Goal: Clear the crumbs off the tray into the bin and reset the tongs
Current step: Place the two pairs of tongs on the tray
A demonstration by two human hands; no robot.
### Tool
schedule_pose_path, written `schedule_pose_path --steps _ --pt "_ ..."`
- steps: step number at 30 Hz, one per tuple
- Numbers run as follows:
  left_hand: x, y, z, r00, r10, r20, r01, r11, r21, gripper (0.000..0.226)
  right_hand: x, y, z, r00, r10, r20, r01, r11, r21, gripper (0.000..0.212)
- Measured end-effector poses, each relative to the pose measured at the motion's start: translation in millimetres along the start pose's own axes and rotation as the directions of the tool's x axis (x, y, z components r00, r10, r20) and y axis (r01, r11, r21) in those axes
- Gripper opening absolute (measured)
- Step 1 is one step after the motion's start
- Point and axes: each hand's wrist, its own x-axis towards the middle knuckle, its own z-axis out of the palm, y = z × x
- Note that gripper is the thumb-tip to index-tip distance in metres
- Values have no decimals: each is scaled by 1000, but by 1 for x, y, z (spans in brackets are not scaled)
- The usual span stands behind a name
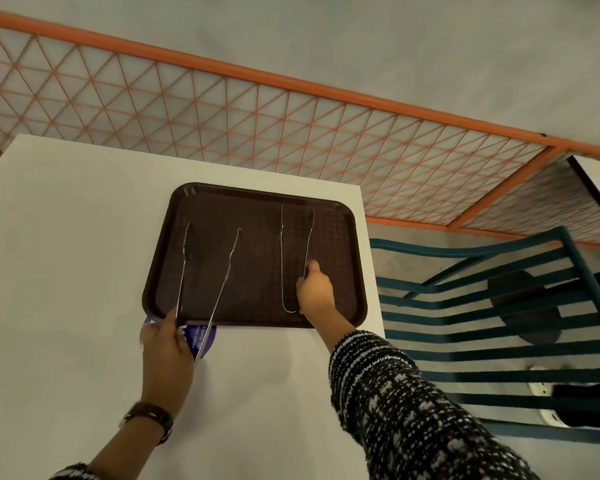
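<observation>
A dark brown tray (257,202) lies on the white table (66,220). My left hand (165,355) grips the hinge end of long scalloped metal tongs (222,268), whose two arms spread out over the tray's left half. My right hand (315,289) holds one arm of thin U-shaped metal tongs (282,258) lying on the tray's right half. Fine pale specks dot the tray surface near its middle. No bin is in view.
A round purple sticker with white text (207,336) sits on the table under the tray's near edge. A teal slatted chair (499,323) stands right of the table. An orange mesh fence (291,116) runs behind. The table's right edge lies close to the tray.
</observation>
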Motion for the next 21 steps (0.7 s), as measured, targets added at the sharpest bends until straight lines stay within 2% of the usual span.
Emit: schedule_pose_path --steps 6,9,15,21 --pt "10 -3 9 999 -40 -9 40 998 39 39 -1 -1 -3 1000 6 6 -6 1000 -10 37" --pt "21 3 13 998 -56 -11 57 992 110 38 -5 1 -7 1000 -9 -24 9 1000 -28 45" --pt "52 36 30 1000 12 22 -12 999 30 43 -13 14 -18 998 -5 -67 2 999 -36 48" --pt "77 36 54 998 -16 60 12 998 56 44 -17 30 -19 997 37 -75 -37 999 -2 47"
